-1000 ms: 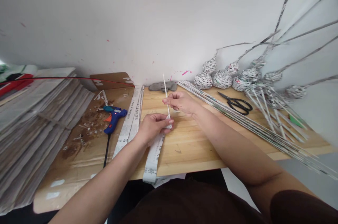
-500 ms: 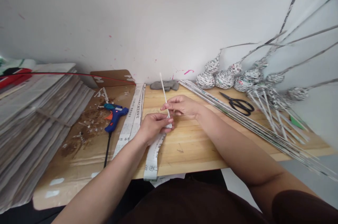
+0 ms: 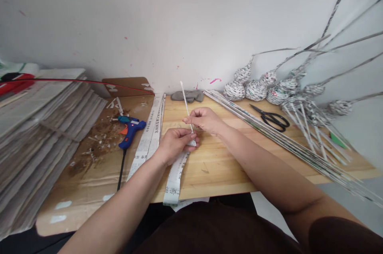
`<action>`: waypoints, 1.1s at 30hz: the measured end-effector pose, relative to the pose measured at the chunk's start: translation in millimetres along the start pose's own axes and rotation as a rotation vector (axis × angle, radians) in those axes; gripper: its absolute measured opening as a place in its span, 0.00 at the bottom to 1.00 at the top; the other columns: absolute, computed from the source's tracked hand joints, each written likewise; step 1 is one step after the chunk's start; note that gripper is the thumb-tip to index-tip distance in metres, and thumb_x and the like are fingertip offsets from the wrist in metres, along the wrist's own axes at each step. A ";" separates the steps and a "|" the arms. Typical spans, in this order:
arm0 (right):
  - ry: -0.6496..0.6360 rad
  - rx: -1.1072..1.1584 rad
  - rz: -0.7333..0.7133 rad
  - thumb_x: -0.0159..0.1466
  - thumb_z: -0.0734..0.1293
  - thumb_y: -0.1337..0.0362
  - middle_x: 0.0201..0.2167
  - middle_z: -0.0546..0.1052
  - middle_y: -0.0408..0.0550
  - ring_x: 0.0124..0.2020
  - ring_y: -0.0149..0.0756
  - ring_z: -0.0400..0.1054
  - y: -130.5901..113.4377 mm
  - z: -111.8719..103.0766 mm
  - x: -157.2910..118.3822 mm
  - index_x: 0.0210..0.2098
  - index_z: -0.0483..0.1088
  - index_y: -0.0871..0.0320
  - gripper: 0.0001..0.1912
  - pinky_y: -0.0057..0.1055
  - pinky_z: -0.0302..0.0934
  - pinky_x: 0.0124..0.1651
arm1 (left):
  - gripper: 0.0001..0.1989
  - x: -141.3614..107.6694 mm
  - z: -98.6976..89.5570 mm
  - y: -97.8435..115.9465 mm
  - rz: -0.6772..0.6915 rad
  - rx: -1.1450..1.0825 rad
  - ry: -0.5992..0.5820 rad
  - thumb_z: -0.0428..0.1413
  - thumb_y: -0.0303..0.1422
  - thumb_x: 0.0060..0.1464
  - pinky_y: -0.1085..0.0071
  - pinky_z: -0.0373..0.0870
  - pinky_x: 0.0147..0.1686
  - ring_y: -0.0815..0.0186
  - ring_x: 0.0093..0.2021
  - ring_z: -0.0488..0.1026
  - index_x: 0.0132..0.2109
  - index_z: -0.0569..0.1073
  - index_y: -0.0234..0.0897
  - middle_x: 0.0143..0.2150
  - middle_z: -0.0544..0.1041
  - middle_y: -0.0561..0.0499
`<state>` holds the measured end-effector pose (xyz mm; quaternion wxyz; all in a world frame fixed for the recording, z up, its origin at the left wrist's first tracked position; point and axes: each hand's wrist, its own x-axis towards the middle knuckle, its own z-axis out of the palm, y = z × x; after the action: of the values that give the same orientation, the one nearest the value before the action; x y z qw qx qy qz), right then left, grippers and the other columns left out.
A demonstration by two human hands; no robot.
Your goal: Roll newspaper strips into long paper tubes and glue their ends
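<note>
Between thumb and fingers, my left hand (image 3: 178, 143) grips a newspaper strip (image 3: 173, 182) whose printed tail hangs down to the front edge of the table. The strip's upper part is rolled into a thin white paper stick (image 3: 184, 96) that points up and slightly left. Just above and to the right, my right hand (image 3: 203, 120) pinches the lower part of this stick, thumb against forefinger. Some fingertips and the place where strip turns into roll are partly hidden. More flat newspaper strips (image 3: 146, 138) lie left of my hands.
A blue glue gun (image 3: 129, 132) lies on scrap-littered cardboard (image 3: 86, 202), beside a tall newspaper stack (image 3: 56, 126). To the right are rolled paper sticks (image 3: 269, 138), black scissors (image 3: 272, 120) and several woven paper gourds (image 3: 235, 90). A grey cloth (image 3: 188, 95) rests by the wall.
Both hands keep their hold on the rolled paper, and my right hand's fingers have shifted slightly around the stick. The whole view has shifted a little.
</note>
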<state>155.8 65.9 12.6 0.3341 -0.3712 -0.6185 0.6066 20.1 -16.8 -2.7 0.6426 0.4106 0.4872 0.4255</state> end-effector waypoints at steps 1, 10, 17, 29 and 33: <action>-0.029 0.000 0.000 0.49 0.74 0.51 0.14 0.60 0.35 0.16 0.21 0.49 -1.3 -1.0 -0.7 0.23 0.69 0.62 0.20 0.22 0.41 0.17 | 0.12 -0.1 -0.1 0.2 0.001 -0.007 0.002 0.64 0.36 0.45 0.72 0.74 0.32 0.66 0.32 0.76 0.35 0.78 0.30 0.32 0.79 0.44; -0.164 0.132 0.078 0.49 0.75 0.53 0.14 0.61 0.37 0.16 0.21 0.49 -6.7 -7.1 -2.2 0.27 0.73 0.64 0.19 0.23 0.35 0.16 | 0.13 -1.5 0.9 -0.8 -0.011 -0.032 -0.033 0.64 0.36 0.45 0.73 0.73 0.33 0.66 0.33 0.76 0.36 0.79 0.31 0.33 0.79 0.45; -0.034 0.062 0.016 0.48 0.73 0.48 0.14 0.62 0.36 0.15 0.21 0.48 -3.9 1.2 -1.3 0.21 0.66 0.61 0.22 0.23 0.39 0.17 | 0.12 -1.0 1.2 -2.4 0.003 -0.060 -0.036 0.64 0.36 0.45 0.71 0.73 0.35 0.66 0.33 0.76 0.36 0.79 0.31 0.32 0.80 0.45; 0.030 -0.892 -0.032 0.47 0.75 0.57 0.29 0.75 0.46 0.29 0.34 0.66 -7.9 -51.9 2.4 0.32 0.74 0.58 0.15 0.28 0.53 0.30 | 0.10 5.6 -6.1 3.1 0.038 -0.210 0.163 0.62 0.29 0.50 0.72 0.77 0.34 0.64 0.34 0.78 0.40 0.78 0.28 0.36 0.80 0.40; -0.082 -1.086 -0.036 0.50 0.73 0.62 0.29 0.76 0.46 0.30 0.35 0.66 -5.7 -49.4 0.6 0.30 0.74 0.57 0.09 0.28 0.52 0.30 | 0.08 9.1 -10.3 5.8 0.043 -0.286 0.259 0.58 0.26 0.53 0.74 0.77 0.32 0.63 0.33 0.79 0.40 0.78 0.27 0.37 0.80 0.39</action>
<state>197.9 91.3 20.3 0.0802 -0.4561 -0.8616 0.2080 10.6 -5.3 -1.6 0.6172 0.2673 0.4917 0.5531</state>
